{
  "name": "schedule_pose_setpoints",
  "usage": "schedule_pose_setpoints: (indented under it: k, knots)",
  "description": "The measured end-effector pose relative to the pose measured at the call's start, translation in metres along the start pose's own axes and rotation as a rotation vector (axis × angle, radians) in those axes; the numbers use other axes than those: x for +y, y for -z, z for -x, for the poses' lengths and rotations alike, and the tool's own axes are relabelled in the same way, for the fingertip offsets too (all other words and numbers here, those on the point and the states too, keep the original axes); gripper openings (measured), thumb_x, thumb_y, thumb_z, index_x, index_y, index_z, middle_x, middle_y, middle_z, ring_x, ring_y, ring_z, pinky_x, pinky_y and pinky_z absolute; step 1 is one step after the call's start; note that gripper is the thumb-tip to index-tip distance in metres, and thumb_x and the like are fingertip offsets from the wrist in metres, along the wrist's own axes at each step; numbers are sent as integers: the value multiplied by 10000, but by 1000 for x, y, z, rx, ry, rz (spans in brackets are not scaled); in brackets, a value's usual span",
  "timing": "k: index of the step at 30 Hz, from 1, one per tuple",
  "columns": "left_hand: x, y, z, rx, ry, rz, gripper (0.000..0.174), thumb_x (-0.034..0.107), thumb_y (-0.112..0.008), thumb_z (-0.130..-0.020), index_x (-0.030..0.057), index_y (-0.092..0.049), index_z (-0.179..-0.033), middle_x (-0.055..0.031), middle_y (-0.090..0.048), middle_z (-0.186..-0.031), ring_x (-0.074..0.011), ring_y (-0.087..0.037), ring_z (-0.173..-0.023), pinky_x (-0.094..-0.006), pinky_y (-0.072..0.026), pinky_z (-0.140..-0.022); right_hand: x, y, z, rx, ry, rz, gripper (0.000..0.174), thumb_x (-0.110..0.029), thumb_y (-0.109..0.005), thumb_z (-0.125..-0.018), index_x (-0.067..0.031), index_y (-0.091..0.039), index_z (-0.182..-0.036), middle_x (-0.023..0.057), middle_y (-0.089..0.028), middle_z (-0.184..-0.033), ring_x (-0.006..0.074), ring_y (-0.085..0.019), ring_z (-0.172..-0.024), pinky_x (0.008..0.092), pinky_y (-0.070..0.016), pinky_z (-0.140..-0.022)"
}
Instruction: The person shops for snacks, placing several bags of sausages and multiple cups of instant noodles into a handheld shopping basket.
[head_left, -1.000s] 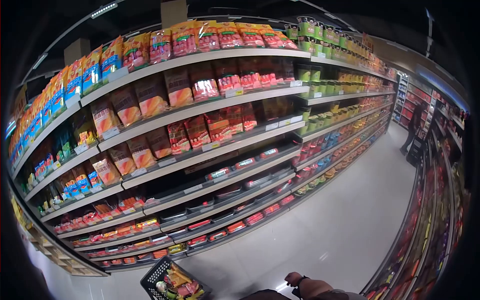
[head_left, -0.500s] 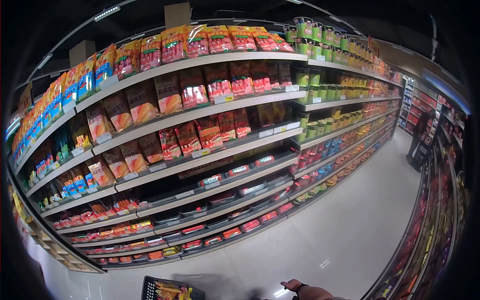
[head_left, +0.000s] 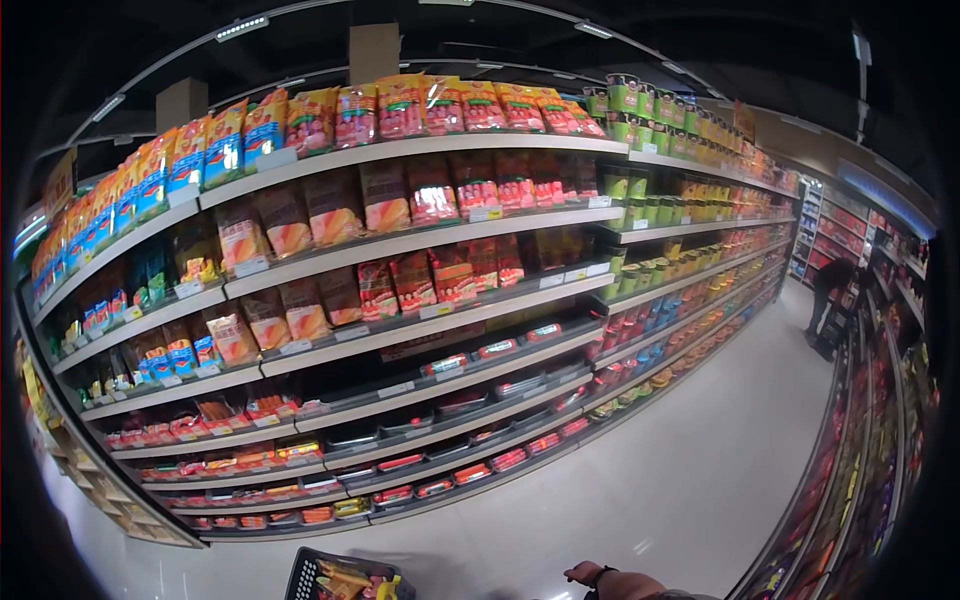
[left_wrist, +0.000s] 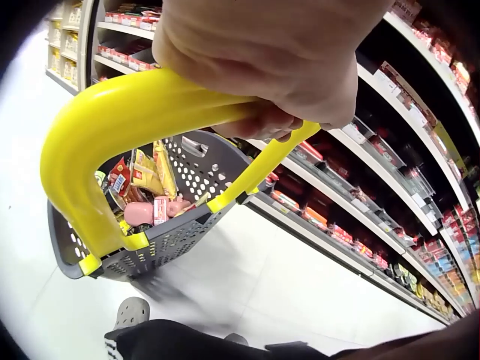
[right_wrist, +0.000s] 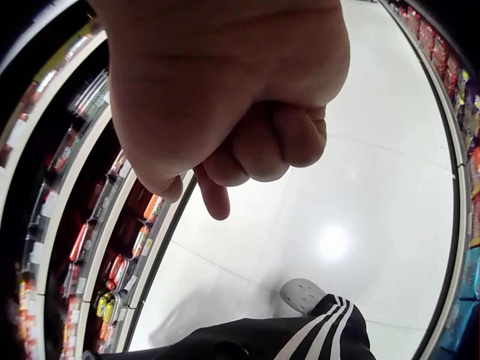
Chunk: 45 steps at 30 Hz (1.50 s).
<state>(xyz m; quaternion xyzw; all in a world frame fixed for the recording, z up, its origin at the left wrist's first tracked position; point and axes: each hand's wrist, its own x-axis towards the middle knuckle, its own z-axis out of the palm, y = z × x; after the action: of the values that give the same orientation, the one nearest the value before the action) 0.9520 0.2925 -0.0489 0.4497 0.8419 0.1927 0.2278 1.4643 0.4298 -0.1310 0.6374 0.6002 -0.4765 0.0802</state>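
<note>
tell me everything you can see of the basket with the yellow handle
The open-topped basket is dark grey, apparently plastic, and pierced with many holes. A thick, glossy yellow handle rises above it, gripped by the left hand. Colourful packets lie inside. It is beside the shelves; whether it touches the floor is unclear.

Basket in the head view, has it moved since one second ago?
Yes, the basket has shifted away from the bottom shelf, which it overlapped in view before.

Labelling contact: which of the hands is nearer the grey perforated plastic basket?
Left. The left hand grips the thick yellow handle of the basket; the right hand hangs apart from it, over glossy white floor.
</note>
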Motion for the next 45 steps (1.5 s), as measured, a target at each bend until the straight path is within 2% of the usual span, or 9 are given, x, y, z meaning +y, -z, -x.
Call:
schedule_pose_setpoints:
  k: [3, 10, 15, 26, 34, 39, 41, 44, 45]
  knots:
    - [-5, 8, 1, -38, -86, -111, 509, 485, -570, -768, -14, -636, -697, -195, -616, -649, -359, -600, -643, -429, -451, -589, -20, -30, 12, 11, 19, 65, 454, -524, -473, -773, -154, -703, -900, 142, -638, -954, 276, -595, -851, 382, -471, -787]
    - [6, 76, 31, -12, -327, -141, 649, 441, -561, -780, 135, -397, -1328, -235, -544, -1113, -337, -535, -1013, -386, -414, -853, -106, -91, 58, -73, 140, 151, 436, -462, -453, -806, -121, -676, -962, 131, -633, -950, 263, -599, -825, 378, -498, -713]
    - [-18, 110, 38, -502, -271, -46, 604, 395, -545, -786, 76, -421, -1284, -221, -561, -1098, -364, -533, -1001, -391, -418, -843, -121, -139, 70, 25, 222, 83, 460, -463, -480, -797, -79, -658, -976, 138, -637, -931, 252, -604, -797, 354, -501, -686]
    - [-88, 165, 49, -753, -617, -638, 649, 628, -516, -743, 30, -642, -961, -201, -630, -945, -360, -587, -891, -427, -447, -792, -87, -162, 126, -26, -77, 82, 424, -461, -478, -792, -116, -669, -947, 156, -623, -1011, 328, -557, -985, 403, -438, -854]
    - [-140, 205, 38, -367, -749, -522, 457, 495, -505, -789, 69, -667, -807, -130, -643, -926, -326, -499, -1066, -535, -273, -977, -117, -144, 131, 25, 20, 31, 428, -429, -441, -801, -97, -656, -963, 156, -621, -993, 323, -550, -982, 408, -440, -837]
    - [-152, 205, 49, 199, -416, -261, 691, 268, -624, -766, -28, -307, -1304, -248, -330, -1333, -366, -323, -1233, -452, -229, -1039, -133, -164, 154, 14, 20, -24, 436, -430, -460, -792, -84, -644, -982, 154, -630, -943, 309, -586, -892, 398, -465, -791]
    - [-177, 167, 34, 270, -243, 44, 689, 281, -609, -787, -45, -294, -1305, -249, -343, -1325, -360, -327, -1232, -415, -235, -1040, -121, -179, 155, 12, -101, -110, 437, -440, -492, -794, -73, -653, -968, 125, -635, -808, 229, -592, -625, 343, -490, -582]
    - [-195, 123, 19, 322, 44, 557, 600, 327, -570, -836, -91, -371, -1219, -245, -485, -1190, -325, -463, -1107, -365, -350, -944, -103, -190, 168, 2, -131, -90, 432, -438, -493, -796, -73, -655, -960, 127, -635, -810, 226, -595, -646, 339, -491, -577]
    - [-195, 116, 16, 149, 219, 888, 508, 392, -515, -848, -11, -421, -1143, -210, -530, -976, -301, -522, -820, -367, -418, -711, -95, -189, 173, -1, -143, -85, 432, -438, -493, -796, -73, -655, -960, 127, -635, -810, 226, -595, -646, 339, -491, -577]
